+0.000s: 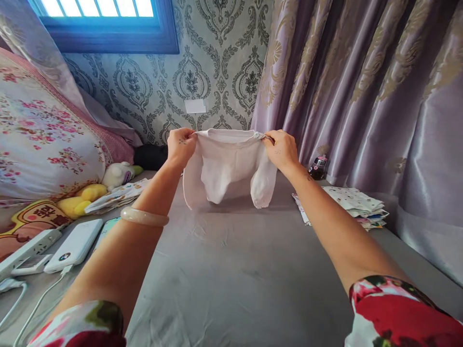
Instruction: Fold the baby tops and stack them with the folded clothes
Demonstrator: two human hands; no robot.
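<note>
A small pale long-sleeved baby top [231, 164] hangs stretched between my two hands above the grey sheet. My left hand [181, 146] pinches it at the shoulder on the left side of the neckline. At the opposite shoulder, beside what look like small snaps, my right hand [282, 148] has its fingers closed on the fabric. The sleeves droop on either side, and the lower part of the garment folds away out of sight. A pale bangle [144, 217] circles my left wrist.
Folded printed clothes [356, 205] lie at the right near a dark bottle [318, 167]. On the left are a white power bank [74, 246], a power strip [31, 250], plush toys [117, 174], another folded cloth [117, 195] and a floral pillow [47, 140]. Purple curtains [347, 86] hang at the right.
</note>
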